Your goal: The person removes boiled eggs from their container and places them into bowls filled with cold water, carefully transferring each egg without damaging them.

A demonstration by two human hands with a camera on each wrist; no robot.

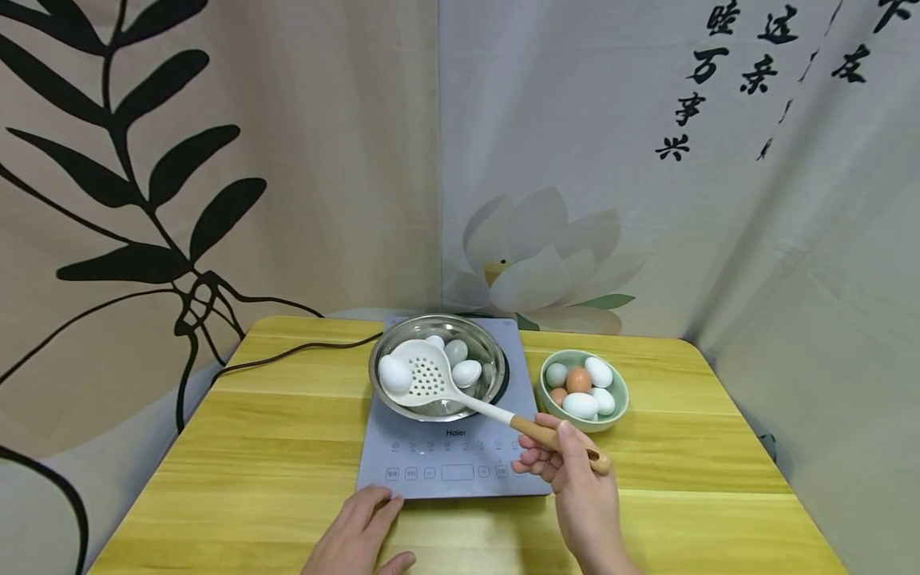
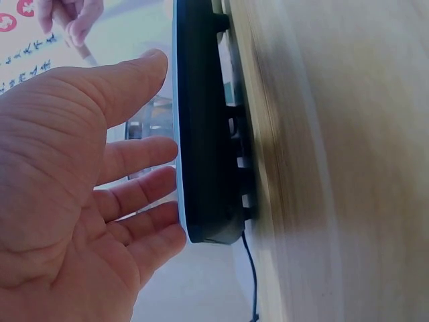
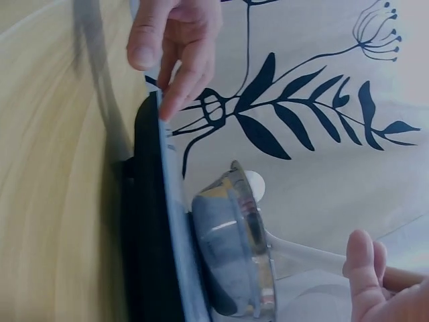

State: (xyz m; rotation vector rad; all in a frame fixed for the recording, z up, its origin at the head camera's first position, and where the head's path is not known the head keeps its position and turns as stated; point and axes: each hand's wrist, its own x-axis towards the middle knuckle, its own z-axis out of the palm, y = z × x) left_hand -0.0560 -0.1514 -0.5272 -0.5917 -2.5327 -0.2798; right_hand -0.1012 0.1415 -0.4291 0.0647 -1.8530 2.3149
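Observation:
My right hand (image 1: 588, 499) holds a white slotted spoon (image 1: 430, 378) by its wooden handle (image 1: 541, 434). The spoon's head lies over the steel bowl (image 1: 440, 321), carrying a white egg (image 1: 394, 374) at its left side. Several more pale eggs, including a white one (image 1: 466, 373), sit inside the bowl beyond the spoon. Under the bowl is a grey induction cooker (image 1: 454, 463). My left hand (image 1: 359, 527) rests at the cooker's front left corner; in the left wrist view its extended fingertips (image 2: 164, 149) meet the cooker's edge (image 2: 201, 134).
Right of the cooker stands a green bowl (image 1: 584, 427) holding several white, bluish and brown eggs, such as a brown egg (image 1: 578, 380). A black cord (image 1: 309, 346) runs left across the wooden table (image 1: 259, 447). Printed curtains (image 1: 345, 160) hang behind.

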